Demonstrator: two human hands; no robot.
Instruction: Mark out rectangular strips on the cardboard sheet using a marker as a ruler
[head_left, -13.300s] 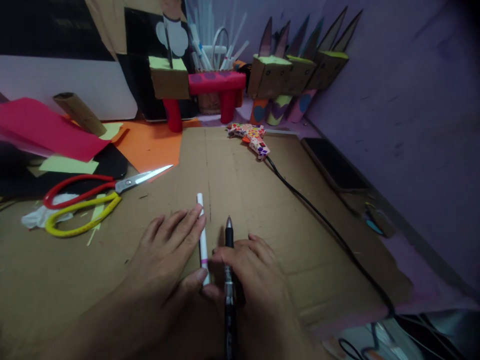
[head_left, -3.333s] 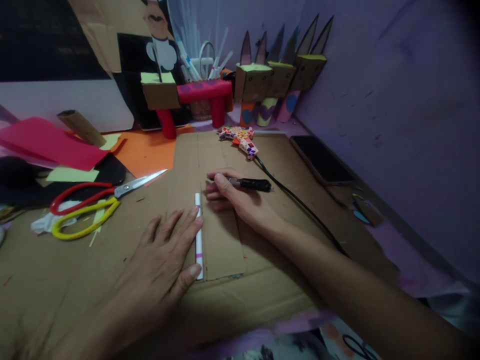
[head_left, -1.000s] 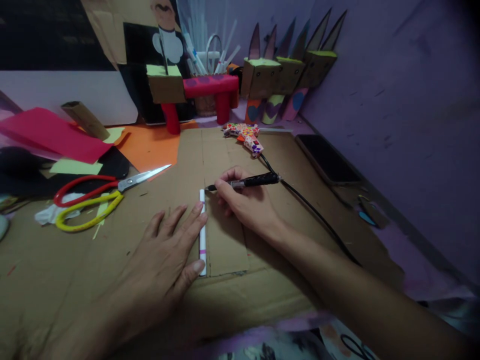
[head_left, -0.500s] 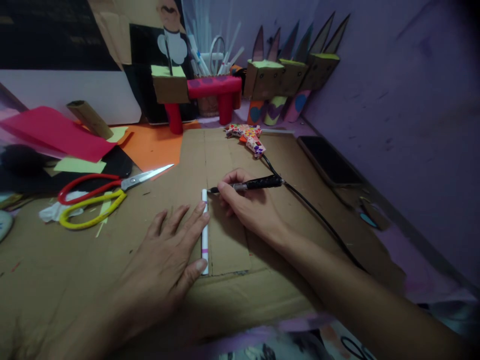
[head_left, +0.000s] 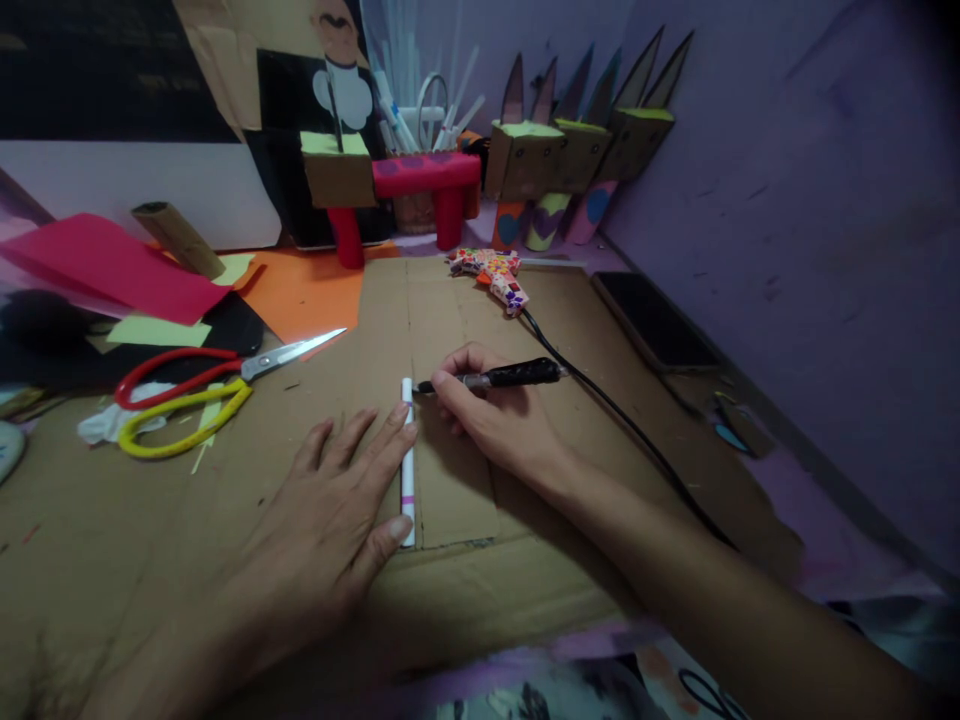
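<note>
My left hand (head_left: pixel 341 490) lies flat with its fingers spread. Its index fingertip and thumb rest on a slim white marker (head_left: pixel 407 468) with a purple band, pressing it against the cardboard (head_left: pixel 456 490). The marker points away from me, beside a line on the board. In my right hand (head_left: pixel 499 410) a black pen (head_left: pixel 525 373) is pinched between thumb and fingers. Its dark tip is close by the far end of the marker, low over the cardboard; whether it touches I cannot tell.
Open scissors (head_left: pixel 244 370) with red and yellow handles lie left. A patterned glue gun (head_left: pixel 491 275) lies beyond my hands, its black cord running right. A phone (head_left: pixel 656 320) lies by the wall. Cardboard animal figures (head_left: pixel 525 160) and a marker holder (head_left: pixel 415 212) stand at the back.
My right hand has drawn the pen tip slightly nearer to me along the marker. My left hand and the marker keep their places; the whole view shifts slightly.
</note>
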